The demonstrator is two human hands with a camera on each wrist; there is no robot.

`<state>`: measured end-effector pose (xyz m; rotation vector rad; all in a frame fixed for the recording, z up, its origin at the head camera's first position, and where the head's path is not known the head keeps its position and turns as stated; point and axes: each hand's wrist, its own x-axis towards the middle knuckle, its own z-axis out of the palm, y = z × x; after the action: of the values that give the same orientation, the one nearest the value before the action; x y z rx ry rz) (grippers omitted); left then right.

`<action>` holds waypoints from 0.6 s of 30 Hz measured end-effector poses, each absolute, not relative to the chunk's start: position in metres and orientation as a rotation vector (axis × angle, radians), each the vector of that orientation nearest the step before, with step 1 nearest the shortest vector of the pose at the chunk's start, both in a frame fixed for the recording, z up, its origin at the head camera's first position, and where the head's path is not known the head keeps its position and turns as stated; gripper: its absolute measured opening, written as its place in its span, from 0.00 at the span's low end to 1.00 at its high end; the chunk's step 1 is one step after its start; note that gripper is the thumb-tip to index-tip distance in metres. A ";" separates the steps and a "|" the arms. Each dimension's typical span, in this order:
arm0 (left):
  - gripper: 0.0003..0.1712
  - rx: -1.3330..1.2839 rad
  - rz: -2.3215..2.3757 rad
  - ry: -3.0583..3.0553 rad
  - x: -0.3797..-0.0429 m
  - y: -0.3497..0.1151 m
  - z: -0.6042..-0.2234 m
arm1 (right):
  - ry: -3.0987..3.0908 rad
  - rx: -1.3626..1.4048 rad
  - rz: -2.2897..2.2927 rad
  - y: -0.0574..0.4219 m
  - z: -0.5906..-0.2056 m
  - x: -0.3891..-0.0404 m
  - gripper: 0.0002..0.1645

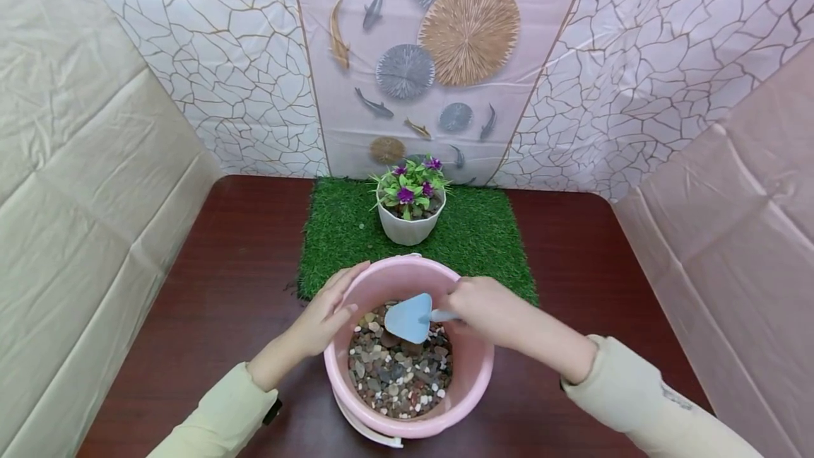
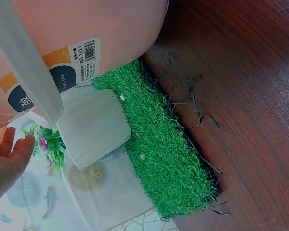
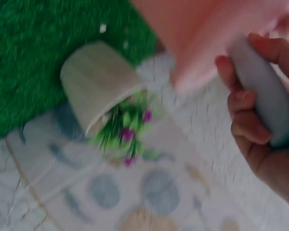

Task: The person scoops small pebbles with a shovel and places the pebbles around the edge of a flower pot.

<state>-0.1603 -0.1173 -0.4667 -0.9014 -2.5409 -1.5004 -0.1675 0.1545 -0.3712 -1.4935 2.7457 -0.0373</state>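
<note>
A pink bucket (image 1: 467, 380) stands on the dark table, its lower part filled with mixed pebbles (image 1: 400, 380). My left hand (image 1: 327, 313) rests on the bucket's left rim with the fingers extended. My right hand (image 1: 486, 309) grips the handle of a light blue trowel (image 1: 409, 318) at the right rim. The trowel's blade is over the pebbles, its tip pointing left; I cannot tell whether it touches them. In the right wrist view the fingers curl round the trowel's grey-blue handle (image 3: 262, 86).
Behind the bucket a white pot (image 1: 410, 230) with purple flowers (image 1: 407, 195) stands on a green grass mat (image 1: 490, 239). The bucket's white bail handle (image 1: 369, 430) hangs down at the front. Fabric-covered walls (image 1: 248, 55) enclose the table (image 1: 210, 288) at the back and sides.
</note>
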 end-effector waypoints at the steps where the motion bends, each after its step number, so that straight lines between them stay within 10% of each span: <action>1: 0.35 -0.900 -1.500 -2.541 -0.160 -0.117 -0.467 | 2.753 -1.504 0.009 0.150 -0.376 -0.167 0.07; 18: 0.35 -0.907 -1.476 -2.523 -0.161 -0.118 -0.472 | 2.747 -1.510 -0.186 0.140 -0.424 -0.172 0.03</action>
<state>-0.1614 -0.1176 -0.4724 -0.9075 -2.5233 -1.4756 -0.1718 0.1404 -0.4243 -1.5104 2.7473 -0.1864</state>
